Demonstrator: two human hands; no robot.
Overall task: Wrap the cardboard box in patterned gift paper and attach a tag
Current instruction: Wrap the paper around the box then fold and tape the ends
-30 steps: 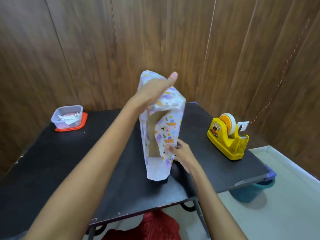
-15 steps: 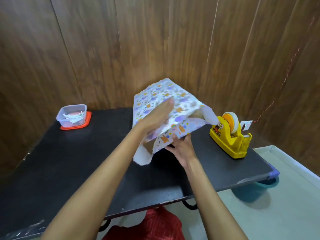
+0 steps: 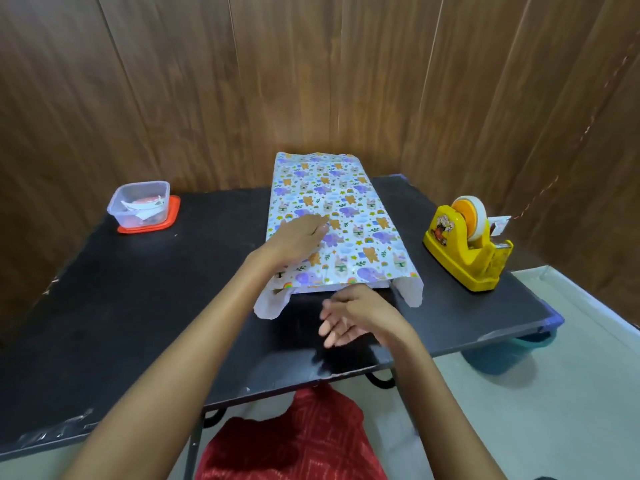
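Under my left hand [image 3: 300, 237] lies the cardboard box [image 3: 337, 216], flat on its broad side and covered on top by the patterned gift paper [image 3: 360, 199]. My palm and straight fingers press down on the paper near the box's left edge, grasping nothing. Just nearer to me than that hand the wrapping is not closed. A bit of brown cardboard shows at the end, and two loose white flaps [image 3: 270, 304] hang past it onto the black table [image 3: 138, 306], one below my left wrist and one off to the right. My right hand [image 3: 353, 317] hovers right before this open end, between the two flaps, fingers loosely spread and released, holding nothing; whether it touches the tabletop I cannot tell. Well to the right of my right hand stands a yellow tape dispenser [image 3: 467, 258] with a roll of tape [image 3: 472, 216] mounted in it, apart from the box. Far to the left of my left hand, near the table's back edge, sits a clear plastic container [image 3: 140, 202] with paper scraps inside, resting on an orange lid [image 3: 152, 227]. Beyond the box rises a wall [image 3: 207, 98] of brown wood panels. Close to me, below the table's front edge, red cloth [image 3: 294, 445] shows, and under the table's right corner a blue-green tub [image 3: 502, 355] stands on the pale floor [image 3: 554, 410]
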